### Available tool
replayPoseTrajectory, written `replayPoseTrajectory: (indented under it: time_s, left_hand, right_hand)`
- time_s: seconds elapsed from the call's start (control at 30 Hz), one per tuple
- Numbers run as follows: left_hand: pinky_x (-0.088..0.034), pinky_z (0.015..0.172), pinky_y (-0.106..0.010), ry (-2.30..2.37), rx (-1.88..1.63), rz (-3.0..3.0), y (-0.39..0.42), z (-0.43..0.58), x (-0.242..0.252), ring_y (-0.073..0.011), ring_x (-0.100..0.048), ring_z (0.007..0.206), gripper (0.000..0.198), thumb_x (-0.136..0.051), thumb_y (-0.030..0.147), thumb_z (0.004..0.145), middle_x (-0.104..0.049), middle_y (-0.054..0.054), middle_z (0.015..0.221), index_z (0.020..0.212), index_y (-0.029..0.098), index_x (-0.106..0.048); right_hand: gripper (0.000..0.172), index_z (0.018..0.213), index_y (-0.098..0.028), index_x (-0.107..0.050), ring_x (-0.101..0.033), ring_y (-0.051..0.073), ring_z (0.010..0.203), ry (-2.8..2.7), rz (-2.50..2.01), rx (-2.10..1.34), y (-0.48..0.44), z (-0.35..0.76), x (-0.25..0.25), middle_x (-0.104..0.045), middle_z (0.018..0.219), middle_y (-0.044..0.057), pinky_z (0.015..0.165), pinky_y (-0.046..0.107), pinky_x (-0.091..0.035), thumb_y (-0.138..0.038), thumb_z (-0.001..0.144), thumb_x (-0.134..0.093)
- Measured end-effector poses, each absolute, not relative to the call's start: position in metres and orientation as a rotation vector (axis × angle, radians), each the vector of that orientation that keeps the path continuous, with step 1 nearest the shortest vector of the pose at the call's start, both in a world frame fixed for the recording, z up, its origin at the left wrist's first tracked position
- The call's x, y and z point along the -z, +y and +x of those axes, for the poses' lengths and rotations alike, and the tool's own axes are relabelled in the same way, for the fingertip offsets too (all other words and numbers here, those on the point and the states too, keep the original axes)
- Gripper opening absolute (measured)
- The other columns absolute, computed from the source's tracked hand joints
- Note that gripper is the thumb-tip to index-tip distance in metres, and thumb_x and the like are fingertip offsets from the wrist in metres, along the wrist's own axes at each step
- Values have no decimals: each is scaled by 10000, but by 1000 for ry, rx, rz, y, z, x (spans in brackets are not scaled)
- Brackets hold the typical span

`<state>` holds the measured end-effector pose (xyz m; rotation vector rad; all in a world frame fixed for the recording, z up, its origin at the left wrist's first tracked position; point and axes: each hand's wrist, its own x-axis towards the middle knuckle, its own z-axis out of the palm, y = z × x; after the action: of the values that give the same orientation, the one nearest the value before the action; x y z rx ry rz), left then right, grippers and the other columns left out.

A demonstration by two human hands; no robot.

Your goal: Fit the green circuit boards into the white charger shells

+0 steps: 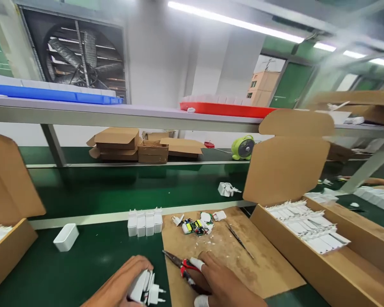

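Note:
My left hand (pixel 128 279) is wrapped round a white plastic adapter case (pixel 140 286) at the bottom of the view. A small white plug piece with metal prongs (pixel 155 294) sticks out beside it. On the brown cardboard sheet, my right hand (pixel 219 279), with white covers on two fingertips, is closed on the handles of red-and-black pliers (pixel 184 266). The pliers' jaws point up and left. Ahead of the hand lie circuit boards with yellow parts (pixel 196 226) and white plastic bits. A thin dark pointed tool (pixel 240 241) rests to their right.
Several white cases (pixel 145 222) stand in a row behind my left hand, with one white case (pixel 66 237) further left. An open carton (pixel 284 256) of white parts borders the right; another carton (pixel 9 243) stands left. A shelf (pixel 147 115) with trays spans above.

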<state>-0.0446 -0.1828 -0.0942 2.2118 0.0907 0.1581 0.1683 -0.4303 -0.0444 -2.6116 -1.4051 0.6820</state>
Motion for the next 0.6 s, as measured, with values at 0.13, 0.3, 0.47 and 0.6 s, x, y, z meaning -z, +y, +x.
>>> replayPoseTrajectory:
  time_s: [0.13, 0.3, 0.47, 0.6]
  left_hand:
    - [-530, 947, -261, 157, -105, 2160, -190, -53, 74, -211, -647, 1099, 497, -815, 224, 849, -574, -36, 1379, 1309, 330, -656]
    - [-529, 865, -260, 110, -132, 2267, -201, -71, 55, -170, -623, 971, 259, -657, 250, 991, -476, -55, 1401, 1216, 358, -724]
    - [-555, 1008, -304, 88, -219, 2341, -203, -87, 44, -237, -628, 1200, 353, -647, 249, 1013, -532, -72, 1426, 1344, 369, -621]
    - [-531, 1111, -339, 34, -376, 2314, -202, -93, 35, -248, -610, 1294, 555, -698, 225, 976, -607, -82, 1404, 1457, 346, -448]
  right_hand:
    - [317, 1035, -155, -697, -664, 373, 1101, -1531, -2606, -560, -423, 172, 46, -683, 1200, 172, 951, 474, -519, -194, 728, -629]
    - [301, 1019, -201, -690, -674, 319, 1053, -1283, -2276, -955, -414, 175, 46, -737, 1110, 116, 946, 441, -511, -387, 920, -475]
    - [421, 877, -213, -654, -683, 251, 751, -1149, -1847, -1248, -404, 148, 37, -715, 764, 37, 787, 363, -518, -623, 929, -572]
    - [313, 913, -248, -726, -724, 275, 920, -1324, -1880, -1130, -417, 138, 27, -782, 931, 51, 903, 371, -537, -459, 996, -511]
